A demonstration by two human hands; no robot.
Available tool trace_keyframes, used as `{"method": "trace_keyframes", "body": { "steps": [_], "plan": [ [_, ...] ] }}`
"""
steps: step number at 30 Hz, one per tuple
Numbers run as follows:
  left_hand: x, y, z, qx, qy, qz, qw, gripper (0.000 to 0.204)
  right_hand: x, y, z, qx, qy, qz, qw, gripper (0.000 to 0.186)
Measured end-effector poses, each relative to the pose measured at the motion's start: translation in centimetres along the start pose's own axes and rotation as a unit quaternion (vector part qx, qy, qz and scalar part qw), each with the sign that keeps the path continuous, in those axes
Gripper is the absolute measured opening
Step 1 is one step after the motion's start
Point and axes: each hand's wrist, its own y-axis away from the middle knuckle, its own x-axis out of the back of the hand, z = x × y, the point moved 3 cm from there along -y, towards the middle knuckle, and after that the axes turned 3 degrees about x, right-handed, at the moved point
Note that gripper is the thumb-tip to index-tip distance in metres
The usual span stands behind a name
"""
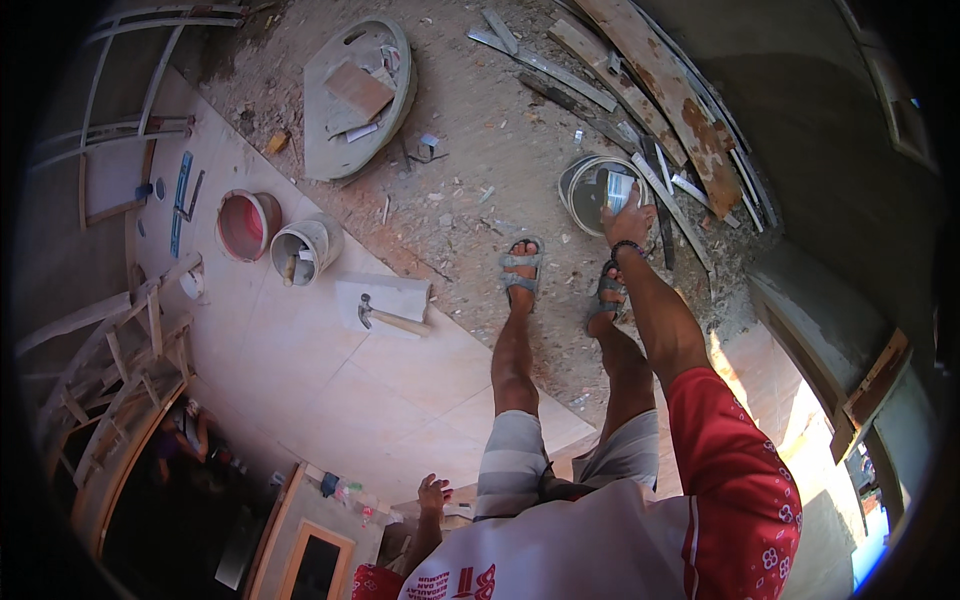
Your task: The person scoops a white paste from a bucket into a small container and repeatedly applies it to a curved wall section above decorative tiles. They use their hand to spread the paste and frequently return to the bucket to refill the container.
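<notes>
My right hand (630,218) is closed round a small white and blue container (620,188), which looks like a cup or tub. It is over a round pail (578,178) with a pale rim and what looks like grey liquid inside. Whether the container touches the liquid I cannot tell. A dark bracelet circles my right wrist. Low in the picture, beside my left thigh, my left hand (432,494) hangs with loosely bent fingers apart and nothing visible in it. My sandalled feet stand on the rough ground just below the pail.
A large tub (318,140) with tile pieces lies at the upper left. Two buckets (243,226) (308,248) and a hammer (396,318) rest on the tiled floor (330,395). Boards (660,90) and metal strips lie at the upper right. A person (185,437) is at the lower left.
</notes>
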Motion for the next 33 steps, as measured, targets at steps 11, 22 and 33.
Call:
{"method": "trace_keyframes", "body": {
  "steps": [11, 22, 33],
  "plan": [
    [-4.6, 1.3, 3.1, -0.039, 0.034, -0.083, 0.995, 0.045, -5.5, -3.4, 3.9, -0.009, -0.061, 0.006, 0.998, 0.081],
    [-3.3, 1.3, 6.4, -0.085, 0.028, -0.049, 0.995, 0.045, -7.1, -4.8, 4.9, -0.196, -0.403, -0.129, 0.885, 0.057],
    [-6.4, 5.3, 14.4, -0.187, -0.024, -0.080, 0.979, 0.044, -0.3, -1.8, 6.7, -0.153, -0.593, -0.202, 0.764, 0.064]
  ]
}}
